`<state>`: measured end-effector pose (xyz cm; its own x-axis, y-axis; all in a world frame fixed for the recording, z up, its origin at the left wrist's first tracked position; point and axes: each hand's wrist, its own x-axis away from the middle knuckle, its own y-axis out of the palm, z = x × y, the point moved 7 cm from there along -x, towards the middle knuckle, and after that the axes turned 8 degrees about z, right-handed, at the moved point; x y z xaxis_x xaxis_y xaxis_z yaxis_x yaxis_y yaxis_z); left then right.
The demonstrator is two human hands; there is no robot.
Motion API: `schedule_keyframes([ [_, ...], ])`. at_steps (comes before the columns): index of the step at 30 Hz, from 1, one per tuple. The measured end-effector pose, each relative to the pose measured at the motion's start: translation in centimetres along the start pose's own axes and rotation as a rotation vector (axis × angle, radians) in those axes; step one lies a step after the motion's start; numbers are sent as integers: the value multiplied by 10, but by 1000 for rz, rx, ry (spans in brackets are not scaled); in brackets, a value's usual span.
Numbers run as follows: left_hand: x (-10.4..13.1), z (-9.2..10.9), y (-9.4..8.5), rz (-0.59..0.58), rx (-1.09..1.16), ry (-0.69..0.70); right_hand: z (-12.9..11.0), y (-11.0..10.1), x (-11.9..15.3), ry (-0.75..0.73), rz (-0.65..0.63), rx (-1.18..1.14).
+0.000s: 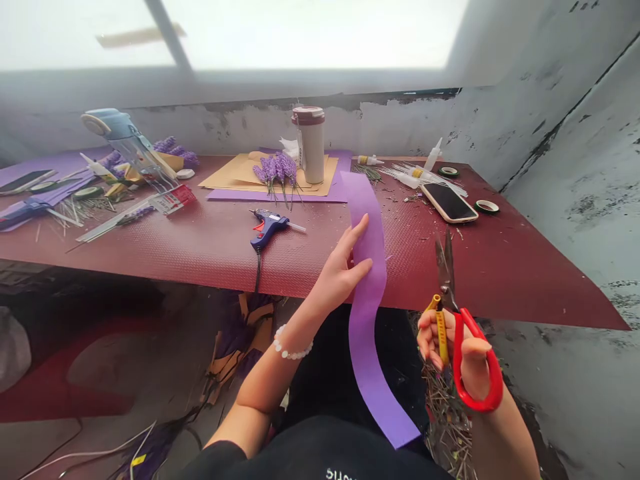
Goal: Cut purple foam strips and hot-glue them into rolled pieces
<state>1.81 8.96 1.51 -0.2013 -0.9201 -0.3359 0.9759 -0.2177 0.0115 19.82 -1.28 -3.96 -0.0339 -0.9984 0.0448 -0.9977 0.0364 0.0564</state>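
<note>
A long purple paper strip (pixel 367 320) lies partly on the table and curves down over its front edge towards my lap. My left hand (pixel 345 267) rests on the strip's left side with thumb and forefinger stretched out and apart; its other fingers are hidden. Over the table's front edge, at the right, my right hand (pixel 453 343) is closed around red-handled scissors (pixel 479 363), the thumb through one loop. Their dark blades point up and away, slightly parted. A yellow piece with dark markings (pixel 442 333), like a bit of tape measure, also sits in that hand.
A glue gun (pixel 270 227) lies left of the strip. Behind it are purple flower sprigs (pixel 277 169), brown paper (pixel 225 175) and a lidded cup (pixel 313 143). A phone (pixel 450 202) and tape rolls (pixel 487 207) lie right; a water bottle (pixel 135 150) stands left.
</note>
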Motion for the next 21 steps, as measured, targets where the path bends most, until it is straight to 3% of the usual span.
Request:
schedule_keyframes([
  [3, 1, 2, 2, -30, -1, 21, 7, 7, 6, 120, -125, 19],
  [5, 2, 5, 5, -49, 33, 23, 9, 12, 9, 155, -144, 20],
  [14, 10, 9, 18, -145, 136, 10, -3, 28, 7, 31, -97, 73],
  [21, 20, 10, 28, -199, 103, 4, -6, 32, 0, 53, -55, 46],
])
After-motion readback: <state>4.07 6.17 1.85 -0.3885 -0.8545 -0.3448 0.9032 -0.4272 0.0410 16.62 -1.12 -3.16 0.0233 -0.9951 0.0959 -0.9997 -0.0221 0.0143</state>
